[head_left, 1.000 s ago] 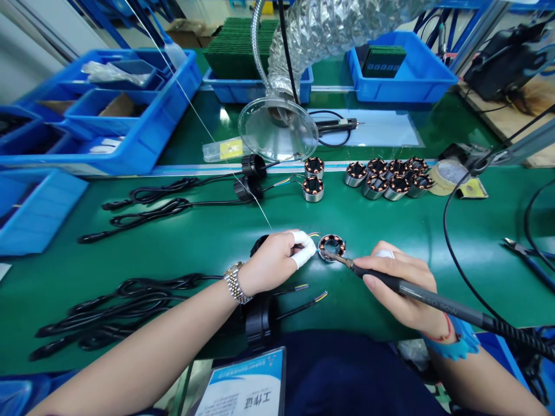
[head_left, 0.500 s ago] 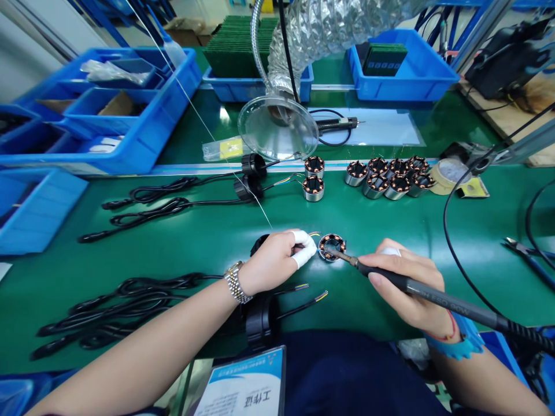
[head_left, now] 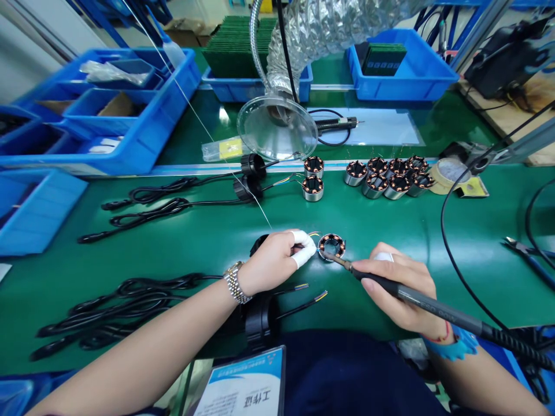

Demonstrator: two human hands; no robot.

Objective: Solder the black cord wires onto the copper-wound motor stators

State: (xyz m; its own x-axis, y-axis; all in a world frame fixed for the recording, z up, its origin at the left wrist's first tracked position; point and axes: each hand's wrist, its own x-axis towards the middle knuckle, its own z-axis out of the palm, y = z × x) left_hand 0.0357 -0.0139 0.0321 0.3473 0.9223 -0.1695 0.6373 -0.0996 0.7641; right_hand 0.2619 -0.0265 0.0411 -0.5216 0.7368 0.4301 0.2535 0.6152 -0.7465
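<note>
**Small wound stator under a soldering iron, its leads in a pinch**

The wound stator (head_left: 340, 240) lies on the green bench mat (head_left: 208, 231), just right of the left hand (head_left: 273, 263). That hand's thumb and forefinger, in white finger covers, are closed together at the stator's left edge, seemingly on the thin coloured leads (head_left: 314, 234); the fingertips hide the exact grip. The right hand (head_left: 405, 286) is wrapped around a soldering iron (head_left: 427, 302), its tip over the stator's near left part. Contact is too fine to tell.

The stator should be light and rigid, safest held by its smooth metal outer wall, which may feel slippery. The copper windings look easily nicked and the leads soft, bending readily and likely to tear if tugged. The iron belongs by its dark handle; its metal end may be hot.

A thin pale strand (head_left: 195, 112) slants down from the far left to just beyond the left hand. Near that forearm lie black cables (head_left: 130, 309) and a black cap (head_left: 259, 320). Farther off stand more stators (head_left: 395, 186) and a clear fume hood (head_left: 277, 130). On the right, a black cord (head_left: 443, 222) loops beyond the right hand, with cutters (head_left: 531, 263) farther right.
</note>
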